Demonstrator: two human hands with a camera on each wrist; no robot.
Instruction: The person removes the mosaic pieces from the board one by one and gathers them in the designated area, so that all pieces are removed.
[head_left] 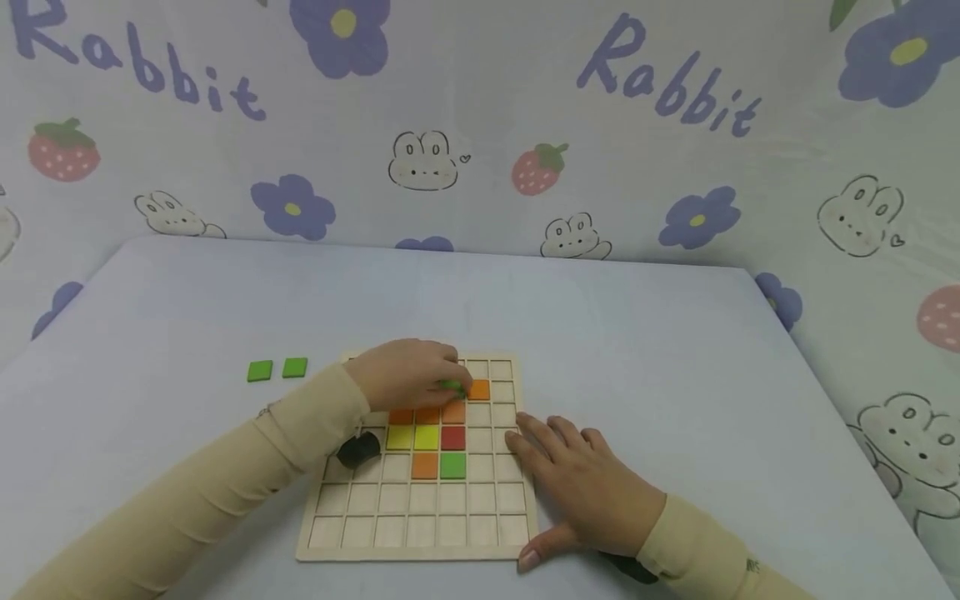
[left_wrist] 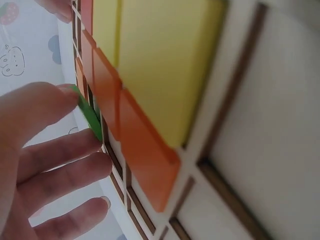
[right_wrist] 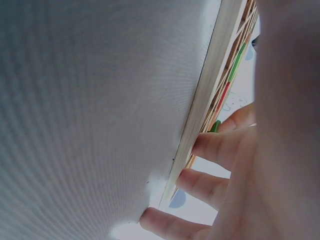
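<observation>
Over the far part of a wooden grid board (head_left: 360, 553), my left hand (head_left: 408, 372) pinches a green square tile (left_wrist: 89, 114) between thumb and fingers. The tile is tilted at a cell just left of an orange tile (head_left: 479, 390). Several orange tiles (left_wrist: 145, 150) lie in the row nearer me, partly under the hand. Nearer still come yellow tiles (head_left: 426, 437) and a red tile (head_left: 453, 437), then an orange tile (head_left: 424, 466) and a green tile (head_left: 453, 465). My right hand (head_left: 588, 479) rests at the board's right edge with fingers spread, fingertips touching the rim.
Two loose green tiles (head_left: 277, 369) lie on the white table (head_left: 637, 333) to the left of the board. Behind the table hangs a cloth (head_left: 480, 100) printed with rabbits, flowers and strawberries. A black wrist device (head_left: 360, 450) sits under my left wrist.
</observation>
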